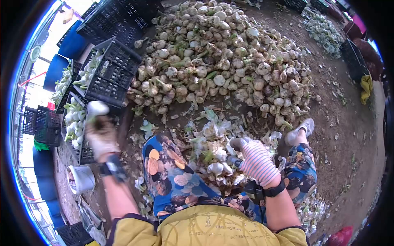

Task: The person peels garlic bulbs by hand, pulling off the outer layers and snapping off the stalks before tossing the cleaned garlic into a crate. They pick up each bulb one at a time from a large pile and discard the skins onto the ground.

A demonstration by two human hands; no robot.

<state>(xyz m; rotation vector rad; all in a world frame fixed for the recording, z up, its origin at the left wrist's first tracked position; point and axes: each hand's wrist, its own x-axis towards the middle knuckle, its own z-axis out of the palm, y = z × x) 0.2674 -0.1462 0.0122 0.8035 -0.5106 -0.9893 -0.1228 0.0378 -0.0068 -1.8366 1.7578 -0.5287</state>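
Observation:
My left hand [101, 137], in a soiled glove and smeared by motion, is out at the left beside the crates. At its fingertips is a white, cleaned garlic bulb [97, 108], close to a black crate of peeled garlic [74, 119]. My right hand [259, 160], in a striped glove with a grey thumb, is closed above my lap. A short grey-blue end of something [235, 161] shows at its fingers; its kind is hidden. Beneath it lie garlic skins [217, 151] between my legs. A large heap of untrimmed garlic [221, 61] rises in front.
More black crates [114, 74] stand at the left, some filled with white garlic. A white bucket [81, 179] sits below them, with blue barrels [43, 164] along the side. Another crate [355, 57] and a pile of pale scraps [322, 30] are at the far right.

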